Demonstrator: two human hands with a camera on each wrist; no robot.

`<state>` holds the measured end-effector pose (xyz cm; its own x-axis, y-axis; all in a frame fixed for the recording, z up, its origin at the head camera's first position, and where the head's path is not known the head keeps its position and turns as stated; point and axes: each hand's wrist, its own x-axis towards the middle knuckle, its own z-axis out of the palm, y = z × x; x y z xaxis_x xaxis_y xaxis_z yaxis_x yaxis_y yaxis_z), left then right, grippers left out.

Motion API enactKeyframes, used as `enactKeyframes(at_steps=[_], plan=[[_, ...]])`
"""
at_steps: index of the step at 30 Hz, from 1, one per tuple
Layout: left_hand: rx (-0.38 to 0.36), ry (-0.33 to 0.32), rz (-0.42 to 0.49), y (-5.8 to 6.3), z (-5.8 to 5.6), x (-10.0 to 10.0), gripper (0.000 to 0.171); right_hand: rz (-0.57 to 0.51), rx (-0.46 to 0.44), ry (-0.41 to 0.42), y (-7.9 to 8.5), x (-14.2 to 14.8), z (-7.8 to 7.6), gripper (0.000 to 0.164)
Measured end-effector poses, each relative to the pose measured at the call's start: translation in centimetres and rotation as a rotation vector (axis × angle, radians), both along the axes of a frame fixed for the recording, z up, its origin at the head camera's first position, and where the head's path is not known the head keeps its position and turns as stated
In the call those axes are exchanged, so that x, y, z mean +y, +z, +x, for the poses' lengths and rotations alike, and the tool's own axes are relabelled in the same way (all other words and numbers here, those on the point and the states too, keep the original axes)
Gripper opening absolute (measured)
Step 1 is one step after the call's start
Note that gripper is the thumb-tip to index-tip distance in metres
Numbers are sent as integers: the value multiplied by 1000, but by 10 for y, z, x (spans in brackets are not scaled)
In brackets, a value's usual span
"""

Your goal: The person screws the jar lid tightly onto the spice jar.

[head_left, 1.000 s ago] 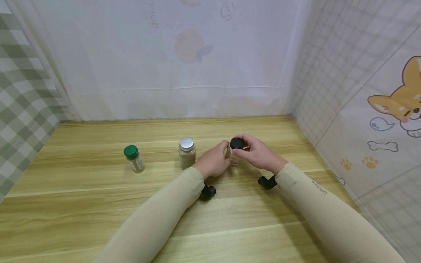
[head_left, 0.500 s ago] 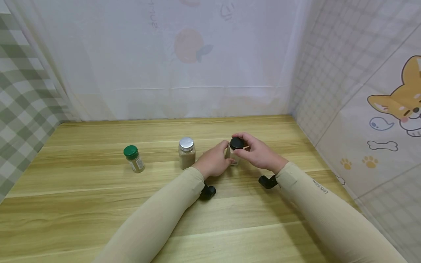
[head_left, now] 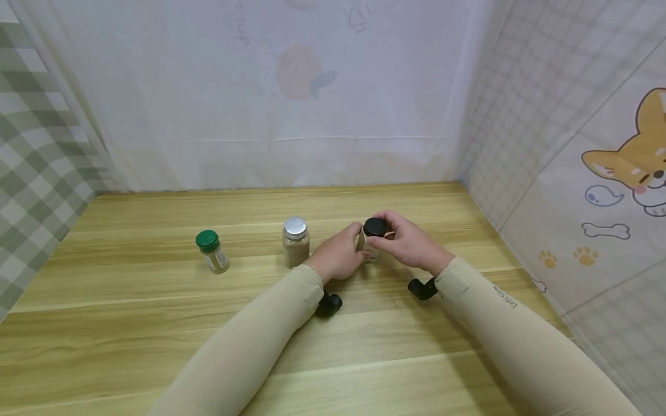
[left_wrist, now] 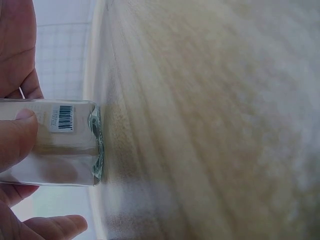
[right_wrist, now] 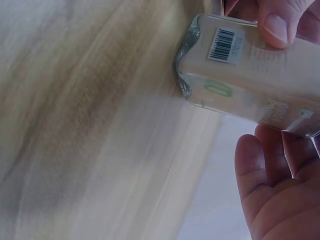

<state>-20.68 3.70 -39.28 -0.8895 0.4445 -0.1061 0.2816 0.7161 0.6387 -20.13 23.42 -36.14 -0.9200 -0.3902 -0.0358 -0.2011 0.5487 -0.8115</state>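
A square clear-glass spice jar (head_left: 370,254) with pale powder inside has a black lid (head_left: 374,227). My left hand (head_left: 339,252) grips the jar's body, its thumb lying on the glass near the barcode label (left_wrist: 62,118). My right hand (head_left: 408,241) holds the black lid from the right, thumb in front and fingers behind. In the right wrist view the jar (right_wrist: 240,75) shows green print and partly readable lettering. The jar is upright in the head view; whether its base touches the table cannot be told.
Left of my left hand stands a glass jar (head_left: 296,248) of brownish powder with a silver lid. Farther left is a small green-capped spice bottle (head_left: 213,252). The wooden table (head_left: 156,323) meets a white curtain (head_left: 208,115) behind and a patterned wall (head_left: 546,202) at right.
My right hand's fingers shift very slightly about the black lid. The left hand, the gripped jar and the other two containers stay in place.
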Motion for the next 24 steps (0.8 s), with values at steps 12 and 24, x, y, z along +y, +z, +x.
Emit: enactKeyframes(at_steps=[12, 24], plan=[[3, -4, 2, 0, 1, 0, 47, 0, 32, 37, 0, 1, -1, 46], [4, -2, -3, 0, 1, 0, 47, -20, 9, 29, -2, 1, -1, 54]])
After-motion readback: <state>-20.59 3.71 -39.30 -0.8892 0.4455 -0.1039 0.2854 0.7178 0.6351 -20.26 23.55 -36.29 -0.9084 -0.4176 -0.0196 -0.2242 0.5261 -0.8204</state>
